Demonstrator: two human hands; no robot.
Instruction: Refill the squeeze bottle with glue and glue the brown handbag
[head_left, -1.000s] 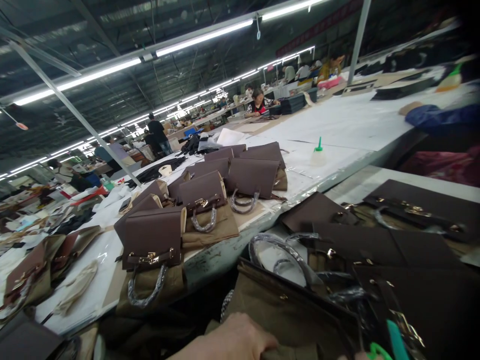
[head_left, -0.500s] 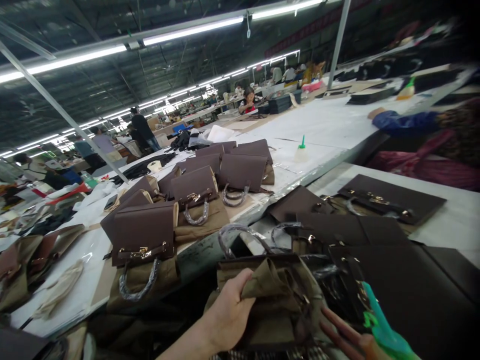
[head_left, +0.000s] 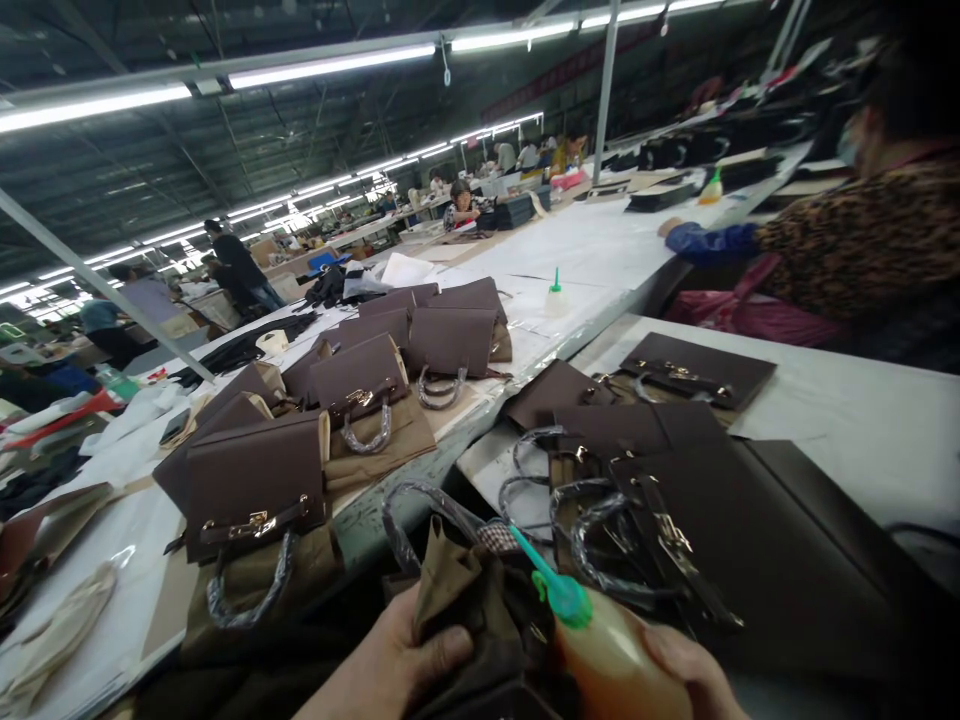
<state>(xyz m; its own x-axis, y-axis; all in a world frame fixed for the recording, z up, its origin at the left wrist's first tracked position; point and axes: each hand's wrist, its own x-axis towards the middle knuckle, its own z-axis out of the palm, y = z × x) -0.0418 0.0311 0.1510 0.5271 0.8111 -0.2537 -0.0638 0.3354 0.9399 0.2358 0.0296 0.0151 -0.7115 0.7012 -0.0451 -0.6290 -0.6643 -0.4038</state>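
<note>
Left hand [head_left: 397,665] fingers clenched on olive lining [head_left: 450,600]; right hand [head_left: 686,670] wrapped glue bottle [head_left: 607,655], nozzle just right of lining. Best kept fold pinched, nozzle low.

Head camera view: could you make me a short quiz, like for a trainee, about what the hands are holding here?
1. True or false: the right hand holds a squeeze bottle with a green nozzle.
2. What does the left hand grip?
A. a roll of tape
B. a fold of olive-brown fabric
C. a pair of scissors
3. Fill in: the curved bag handle just beyond the left hand is wrapped in clear ____.

Key:
1. True; the bottle holds orange-brown liquid.
2. B
3. plastic
</note>
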